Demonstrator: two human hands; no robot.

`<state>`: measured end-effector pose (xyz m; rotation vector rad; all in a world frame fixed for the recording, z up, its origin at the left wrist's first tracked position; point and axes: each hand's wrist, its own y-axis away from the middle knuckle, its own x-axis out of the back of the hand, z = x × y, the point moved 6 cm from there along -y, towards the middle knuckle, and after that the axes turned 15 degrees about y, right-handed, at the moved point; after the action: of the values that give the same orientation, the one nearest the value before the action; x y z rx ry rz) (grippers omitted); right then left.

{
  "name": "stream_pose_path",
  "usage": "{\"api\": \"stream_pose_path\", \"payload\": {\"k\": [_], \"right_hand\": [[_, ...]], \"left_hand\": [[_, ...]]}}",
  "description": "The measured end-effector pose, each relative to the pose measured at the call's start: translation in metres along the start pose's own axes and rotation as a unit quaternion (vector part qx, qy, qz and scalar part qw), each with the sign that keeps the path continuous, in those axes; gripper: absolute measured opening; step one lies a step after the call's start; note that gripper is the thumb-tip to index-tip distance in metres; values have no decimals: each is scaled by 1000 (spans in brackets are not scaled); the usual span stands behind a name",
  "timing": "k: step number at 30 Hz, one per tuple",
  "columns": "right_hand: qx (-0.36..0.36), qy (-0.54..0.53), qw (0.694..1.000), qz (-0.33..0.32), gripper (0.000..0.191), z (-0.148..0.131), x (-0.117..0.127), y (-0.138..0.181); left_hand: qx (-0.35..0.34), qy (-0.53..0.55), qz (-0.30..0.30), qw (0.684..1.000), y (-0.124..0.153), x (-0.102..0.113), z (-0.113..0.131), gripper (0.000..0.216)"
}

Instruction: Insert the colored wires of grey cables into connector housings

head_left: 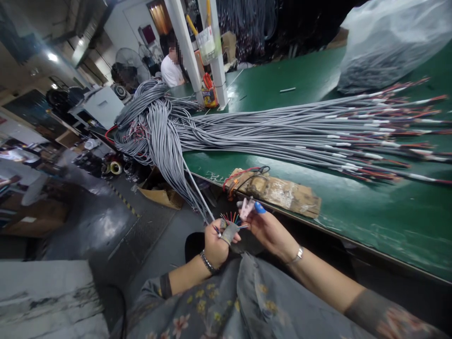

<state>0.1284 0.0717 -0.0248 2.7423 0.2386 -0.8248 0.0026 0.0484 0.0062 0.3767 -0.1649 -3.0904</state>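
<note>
My left hand [216, 245] is closed around the end of a grey cable [202, 192] above my lap. Thin coloured wires [230, 217] fan out from that end, past a grey covering [230, 232] that looks like a finger sleeve on the thumb. Close on the right, my right hand [270, 231] has its fingertips drawn together beside the wires. Its fingers carry pale pinkish wraps and a blue one. Whatever lies between those fingertips is too small to make out.
A large bundle of grey cables [247, 129] stretches over the green table [370, 226], its stripped ends at the right. A worn wooden board [282, 192] with leads lies at the near edge. A plastic bag [391, 44] stands at the back right. Another person [172, 70] sits beyond.
</note>
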Motion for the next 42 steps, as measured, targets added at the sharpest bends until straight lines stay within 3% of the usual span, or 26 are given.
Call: {"api": "stream_pose_path", "payload": {"k": [20,27,33,39,42], "right_hand": [[-19,-31,999,-3,33,0,-2,-5],[-42,-30,998,-40,41,5,0,-1],[-110,70,988,-84,41,9,-1,13],[-51,172,981,-73,38,1,-13,17],[3,249,966,-67,38,-9,-13,18]], "left_hand": [[-5,-5,-4,1000,-3,-7,5,41],[-17,-14,-22,1000,-1,-2,4,47],[-13,-38,-37,999,1,6,1,46],[-4,-134,-135,982,1,0,-2,37],[34,-166,-176,970,-1,-5,-3,31]]}}
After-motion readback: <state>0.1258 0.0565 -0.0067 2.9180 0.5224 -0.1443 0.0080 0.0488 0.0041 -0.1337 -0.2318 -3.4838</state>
